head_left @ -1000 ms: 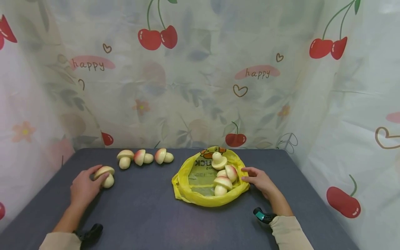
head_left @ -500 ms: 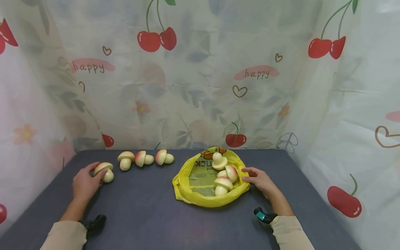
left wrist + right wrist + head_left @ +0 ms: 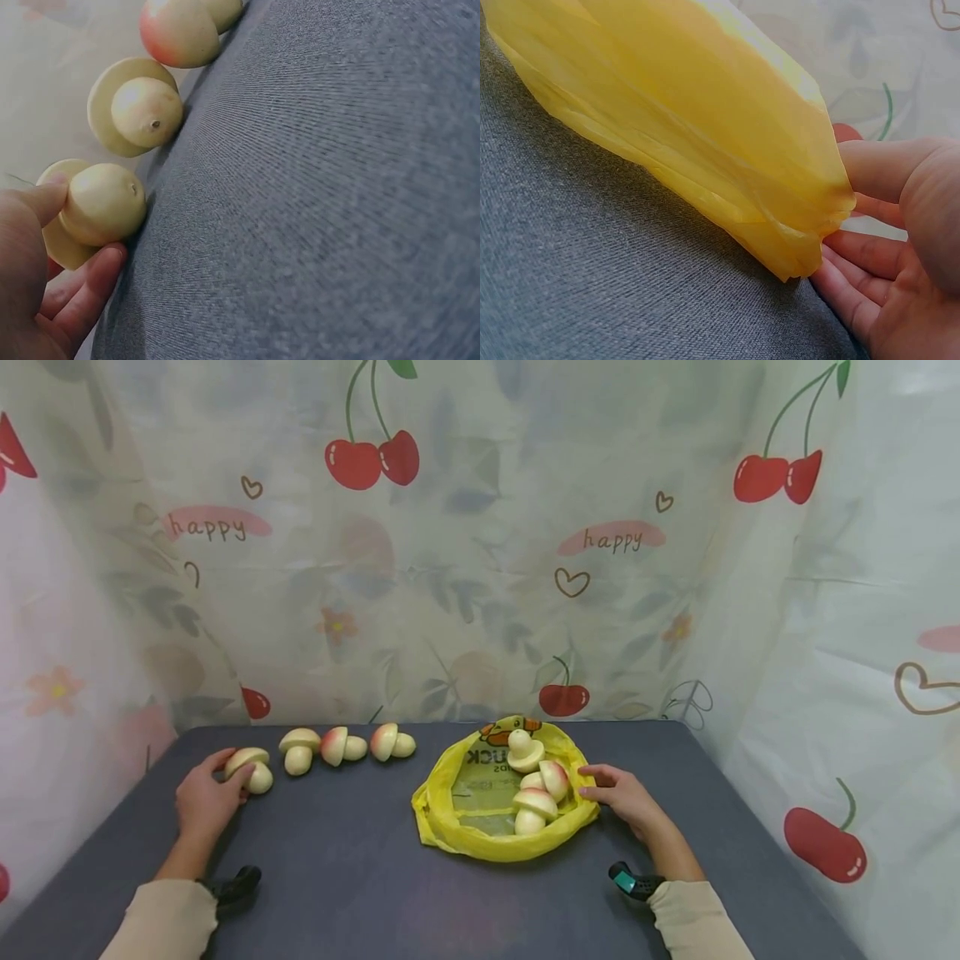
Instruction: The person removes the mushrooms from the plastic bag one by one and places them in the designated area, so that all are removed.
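My left hand (image 3: 227, 775) grips a cream toy mushroom (image 3: 252, 770) lying on the grey table (image 3: 352, 877), at the left end of a row. In the left wrist view the thumb and fingers (image 3: 94, 281) curl round its cap (image 3: 97, 206). Three more mushrooms (image 3: 298, 750), (image 3: 341, 746), (image 3: 392, 742) continue the row to the right. A yellow plastic bag (image 3: 450, 827) lies open with three mushrooms (image 3: 534, 806) inside. My right hand (image 3: 587, 782) pinches the bag's right rim (image 3: 780, 225) between thumb and fingers.
A cherry-print curtain (image 3: 480, 568) closes off the back and both sides of the table. Black wrist-camera mounts (image 3: 236, 885), (image 3: 630, 881) sit by my sleeves near the front edge.
My left hand has slid its mushroom a little toward the back, closer to the row. The right hand has kept its hold on the bag rim.
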`<state>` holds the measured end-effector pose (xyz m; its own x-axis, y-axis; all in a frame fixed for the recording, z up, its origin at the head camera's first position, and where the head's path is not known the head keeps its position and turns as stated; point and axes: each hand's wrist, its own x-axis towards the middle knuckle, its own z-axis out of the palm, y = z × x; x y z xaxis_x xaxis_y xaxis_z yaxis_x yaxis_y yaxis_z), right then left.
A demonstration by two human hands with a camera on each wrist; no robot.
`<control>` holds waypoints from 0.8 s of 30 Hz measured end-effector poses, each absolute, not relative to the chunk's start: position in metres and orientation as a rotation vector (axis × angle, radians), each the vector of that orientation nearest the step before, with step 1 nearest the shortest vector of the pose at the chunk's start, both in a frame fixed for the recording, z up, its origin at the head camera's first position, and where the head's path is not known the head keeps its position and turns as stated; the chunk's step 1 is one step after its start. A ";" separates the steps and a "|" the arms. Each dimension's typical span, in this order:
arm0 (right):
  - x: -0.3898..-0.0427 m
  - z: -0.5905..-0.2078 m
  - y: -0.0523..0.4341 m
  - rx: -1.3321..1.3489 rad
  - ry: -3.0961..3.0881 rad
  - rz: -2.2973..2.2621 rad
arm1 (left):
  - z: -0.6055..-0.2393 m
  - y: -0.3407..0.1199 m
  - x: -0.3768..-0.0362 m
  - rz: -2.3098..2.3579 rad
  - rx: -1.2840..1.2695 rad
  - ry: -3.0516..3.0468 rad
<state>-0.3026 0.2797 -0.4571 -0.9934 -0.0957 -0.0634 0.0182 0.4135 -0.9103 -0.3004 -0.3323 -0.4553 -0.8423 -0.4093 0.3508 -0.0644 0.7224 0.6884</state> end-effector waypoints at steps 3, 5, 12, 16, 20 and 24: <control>-0.302 -0.457 0.279 -0.068 2.552 -1.646 | -0.457 -0.334 -0.301 -0.984 0.365 -2.418; -0.302 -0.456 0.279 -0.067 2.551 -1.646 | -0.457 -0.334 -0.300 -1.015 0.369 -2.400; -0.302 -0.452 0.280 -0.073 2.559 -1.631 | -0.458 -0.332 -0.297 -1.130 0.343 -2.345; -0.302 -0.452 0.280 -0.076 2.560 -1.625 | -0.458 -0.334 -0.294 -1.146 0.326 -2.342; -0.302 -0.454 0.280 -0.073 2.559 -1.626 | -0.457 -0.336 -0.291 -1.077 0.306 -2.377; -0.301 -0.454 0.279 -0.068 2.559 -1.625 | -0.454 -0.334 -0.287 -0.972 0.294 -2.394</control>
<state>-0.3013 0.2785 -0.4545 -0.9930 -0.0966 -0.0684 0.0208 0.4262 -0.9044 -0.2868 -0.3337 -0.4544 -0.8332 -0.3859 0.3960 -0.0005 0.7168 0.6973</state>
